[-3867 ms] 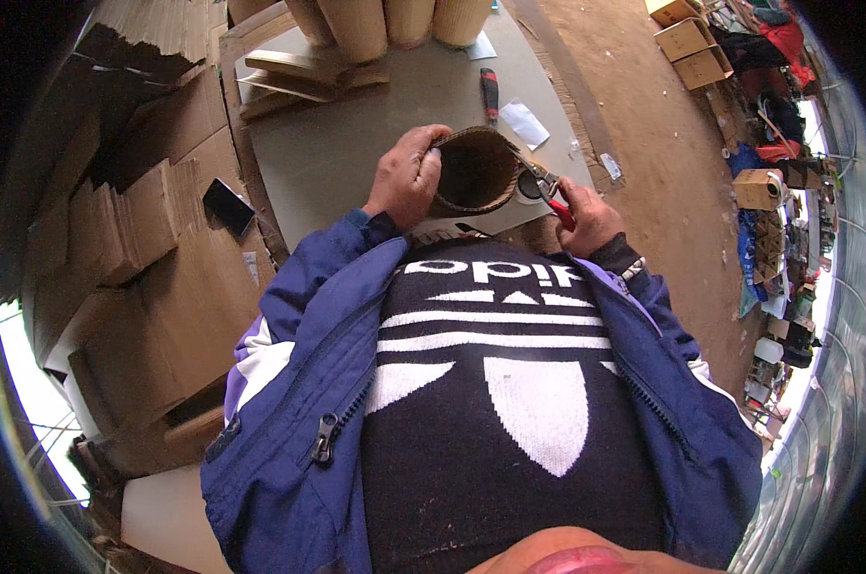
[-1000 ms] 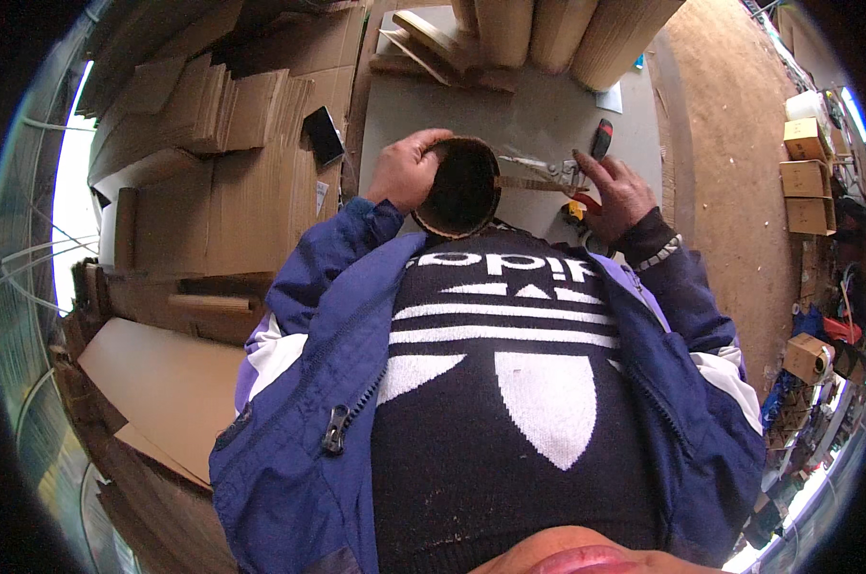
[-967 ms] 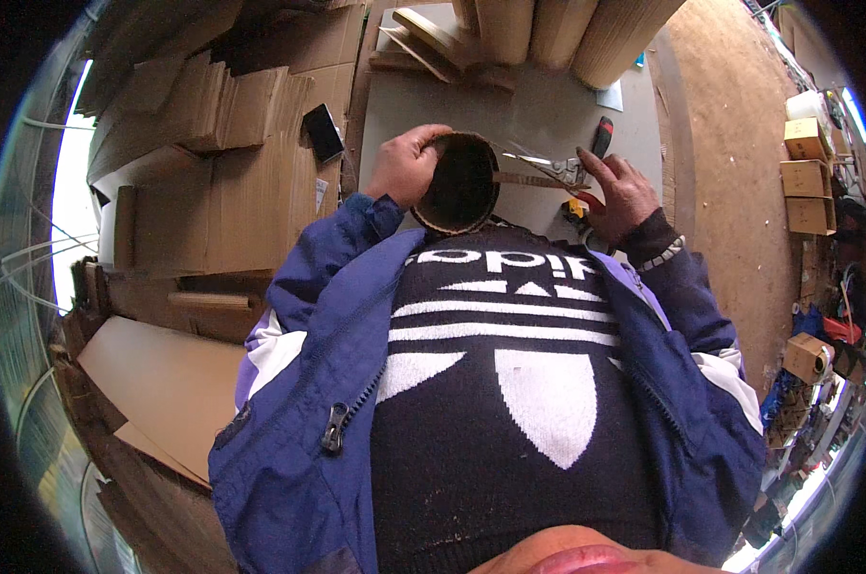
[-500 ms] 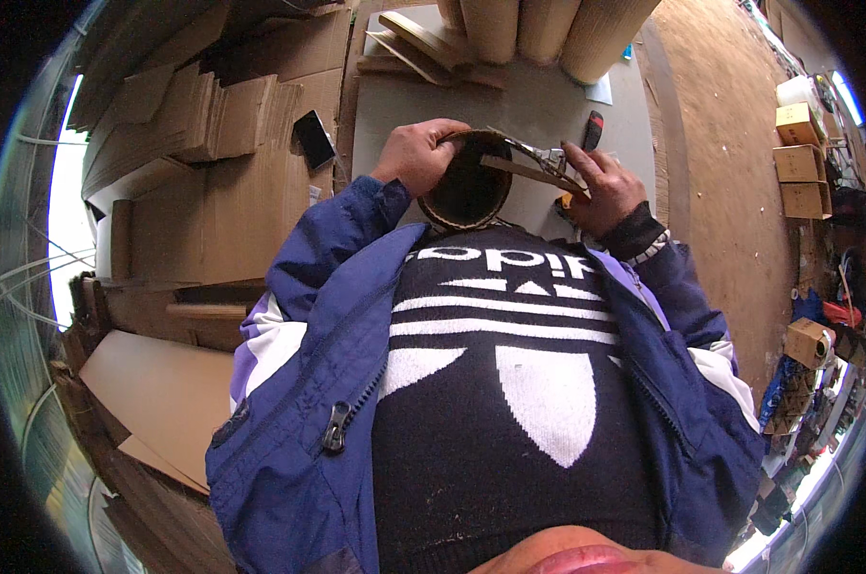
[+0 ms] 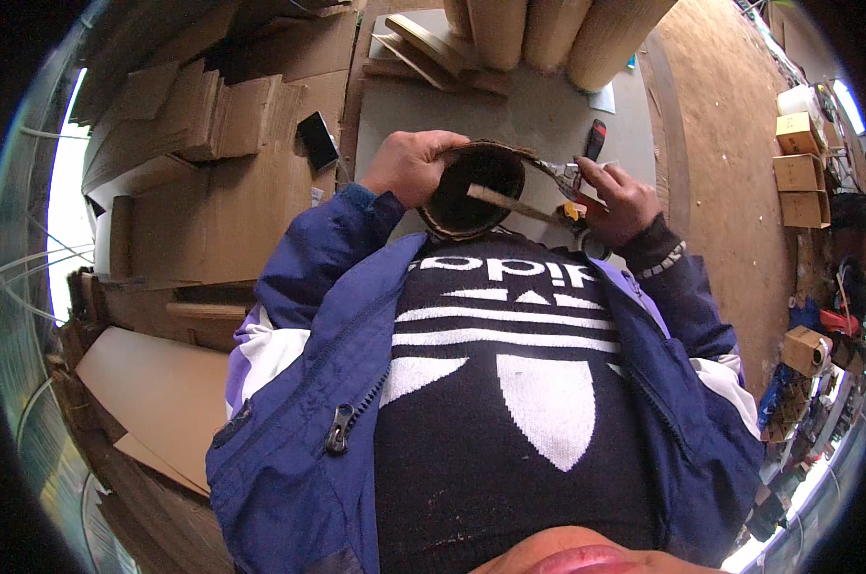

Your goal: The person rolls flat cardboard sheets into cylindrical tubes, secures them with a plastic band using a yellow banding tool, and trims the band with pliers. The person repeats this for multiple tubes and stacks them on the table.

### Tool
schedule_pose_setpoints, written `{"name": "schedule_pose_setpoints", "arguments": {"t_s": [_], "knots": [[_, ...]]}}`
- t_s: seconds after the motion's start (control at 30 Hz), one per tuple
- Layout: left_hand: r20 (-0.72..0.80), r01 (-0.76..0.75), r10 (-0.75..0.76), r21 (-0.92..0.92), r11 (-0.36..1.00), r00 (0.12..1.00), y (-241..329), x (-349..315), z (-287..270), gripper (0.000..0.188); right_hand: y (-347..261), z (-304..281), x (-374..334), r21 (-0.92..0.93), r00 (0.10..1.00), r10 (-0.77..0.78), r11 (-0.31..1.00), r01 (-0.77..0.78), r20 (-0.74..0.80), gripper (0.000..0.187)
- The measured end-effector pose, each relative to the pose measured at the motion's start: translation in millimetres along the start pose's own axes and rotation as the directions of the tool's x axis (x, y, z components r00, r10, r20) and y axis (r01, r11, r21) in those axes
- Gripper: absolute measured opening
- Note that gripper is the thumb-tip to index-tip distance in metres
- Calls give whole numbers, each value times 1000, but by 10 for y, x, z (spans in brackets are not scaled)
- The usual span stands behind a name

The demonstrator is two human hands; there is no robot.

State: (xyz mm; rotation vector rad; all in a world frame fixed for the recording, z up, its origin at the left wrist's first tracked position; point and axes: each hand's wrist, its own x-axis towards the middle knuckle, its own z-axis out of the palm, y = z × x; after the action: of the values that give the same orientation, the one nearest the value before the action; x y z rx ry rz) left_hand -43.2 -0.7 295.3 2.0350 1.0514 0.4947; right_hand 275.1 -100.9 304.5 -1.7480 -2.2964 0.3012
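Note:
A round brown tube-like piece (image 5: 471, 228), dark inside, stands on the grey board close to my chest with its mouth facing up. My left hand (image 5: 409, 165) is closed on its rim at the upper left, thumb and fingers pinching the edge. My right hand (image 5: 624, 201) is wrapped round a silver pliers-like metal tool (image 5: 565, 176), whose narrow end meets the rim at the upper right. A pale flat strip (image 5: 509, 203) crosses the tube's mouth toward my right hand; whether it belongs to the tool I cannot tell.
Pale tubes (image 5: 548, 33) and wooden pieces (image 5: 423, 48) stand at the board's far end. A red-and-black handled tool (image 5: 596, 140) lies beyond my right hand. On the left, a black phone (image 5: 316, 141) rests on stacked cardboard (image 5: 213, 215). Cardboard boxes (image 5: 801, 172) are far right.
The tool's jaws have opened wider, and the pale strip has swung lower across the tube's mouth. Tube and both hands have shifted slightly down in view, with more of the dark inside facing me.

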Motion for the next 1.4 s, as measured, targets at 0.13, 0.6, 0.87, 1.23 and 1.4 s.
{"name": "schedule_pose_setpoints", "arguments": {"t_s": [0.13, 0.6, 0.87, 1.23, 1.4], "knots": [[152, 72, -67, -26, 997, 986, 15, 102, 20, 24, 30, 78, -117, 72, 999, -13, 997, 16, -44, 63], [18, 106, -108, 90, 990, 994, 213, 28, 4, 25, 250, 145, -37, 70, 986, -114, 990, 123, -119, 67], [12, 53, -54, 58, 997, 998, 9, 210, 8, 19, 266, 147, -35, 152, 990, -126, 979, 135, -66, 70], [17, 48, -48, 15, 999, 999, 119, 304, 36, 25, 155, 81, -39, 37, 998, -54, 998, 56, -39, 66], [-194, 46, -31, 73, 996, 980, 171, 42, 134, 26, 184, 111, -91, 36, 998, 39, 999, -40, 39, 68]]}}
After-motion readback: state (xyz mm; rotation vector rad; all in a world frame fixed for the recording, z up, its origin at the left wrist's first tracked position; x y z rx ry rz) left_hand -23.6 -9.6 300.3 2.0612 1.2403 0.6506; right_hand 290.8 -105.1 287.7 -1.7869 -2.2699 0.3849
